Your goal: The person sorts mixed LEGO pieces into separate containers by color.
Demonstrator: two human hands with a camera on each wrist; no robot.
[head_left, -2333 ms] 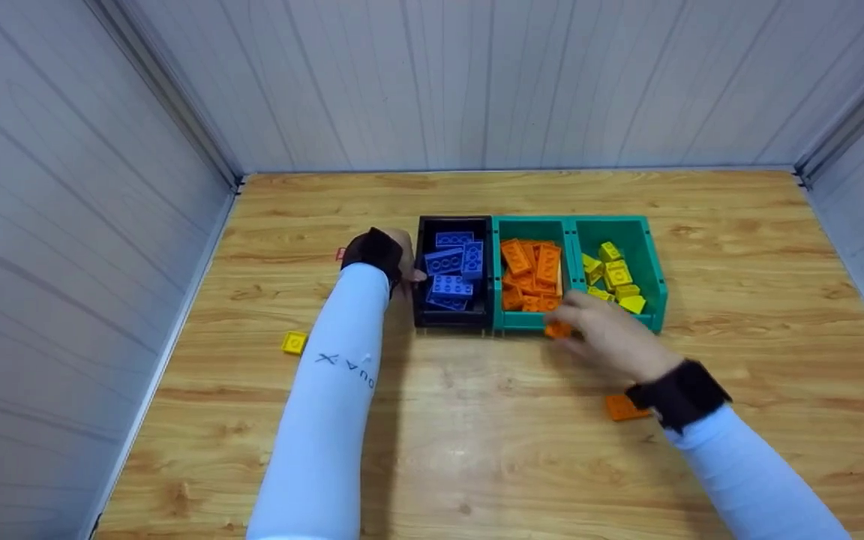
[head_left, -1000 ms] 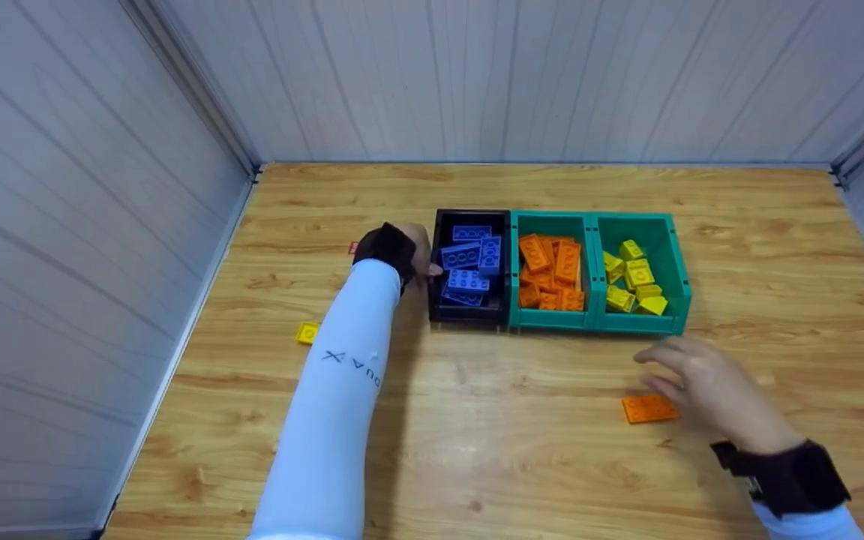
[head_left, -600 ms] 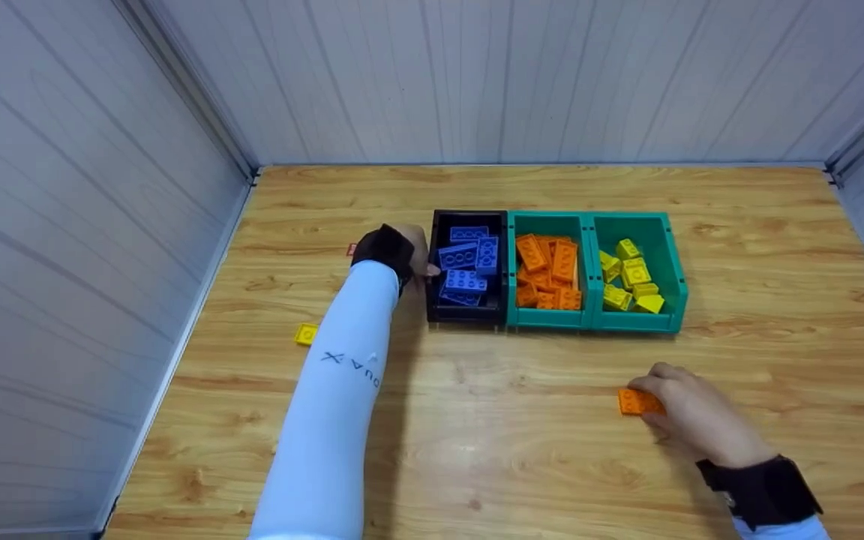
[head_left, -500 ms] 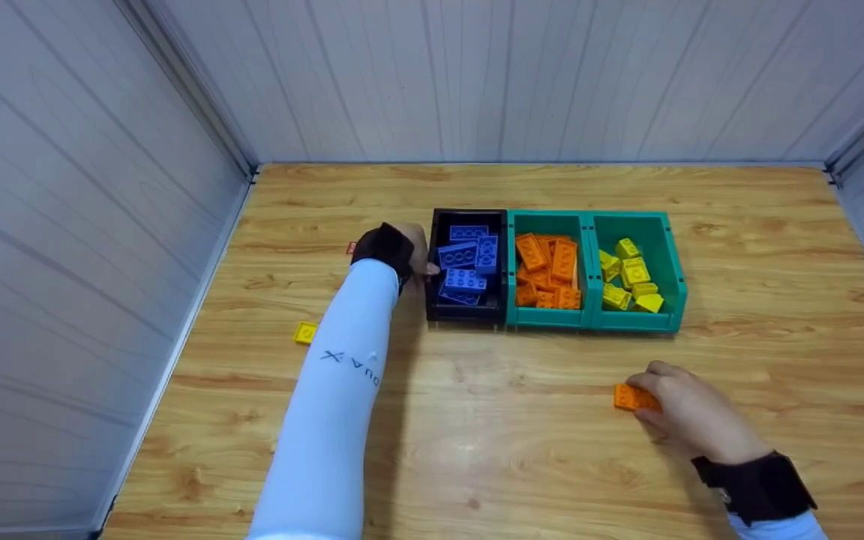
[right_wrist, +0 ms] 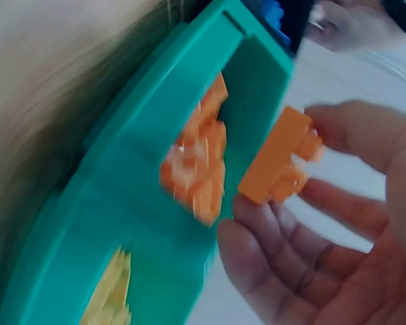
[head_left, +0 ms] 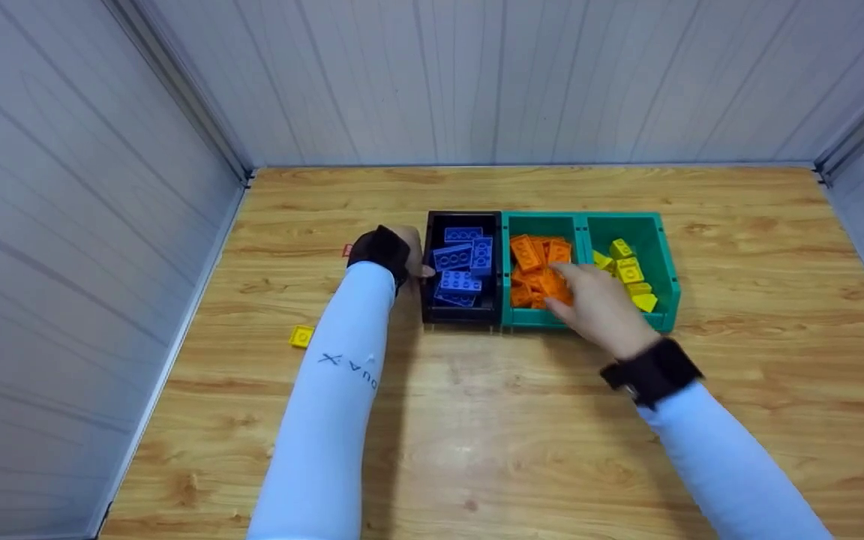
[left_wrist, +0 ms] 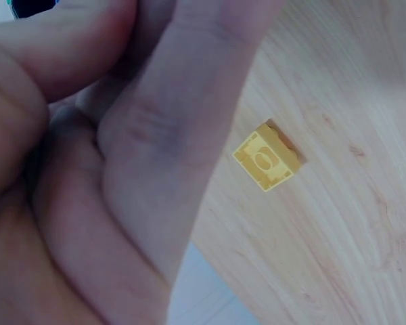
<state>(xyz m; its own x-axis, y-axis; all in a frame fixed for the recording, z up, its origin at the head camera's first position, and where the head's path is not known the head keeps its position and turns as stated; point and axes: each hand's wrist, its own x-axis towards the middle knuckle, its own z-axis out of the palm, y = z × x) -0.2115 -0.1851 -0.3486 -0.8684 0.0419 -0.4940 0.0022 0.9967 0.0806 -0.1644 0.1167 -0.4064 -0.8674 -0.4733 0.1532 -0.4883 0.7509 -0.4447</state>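
One orange brick sits pinched in the right hand, thumb on one edge and fingers under the other, so this grip is narrow and closed round the brick. In the head view the hand hangs over the front half of the middle teal bin, just above the heap of orange bricks lying inside it; the held brick itself is hidden there behind the fingers. The right wrist view shows it tilted, clear of the pile and just beside the bin's wall.

Next to that bin on its right stands a second teal bin with yellow bricks in it, the two touching side by side. On the other side a black bin holds blue bricks, and it touches the middle bin too.

The left hand rests against the outer wall of the black bin, its fingers curled at the rim; the left wrist view shows the fingers bent in close to the palm, gripping that wall.

A single yellow brick lies on the wooden desk, well apart from the bins, off to the left of the left forearm. A small red thing shows on the desk just behind the left hand, too small to make out.
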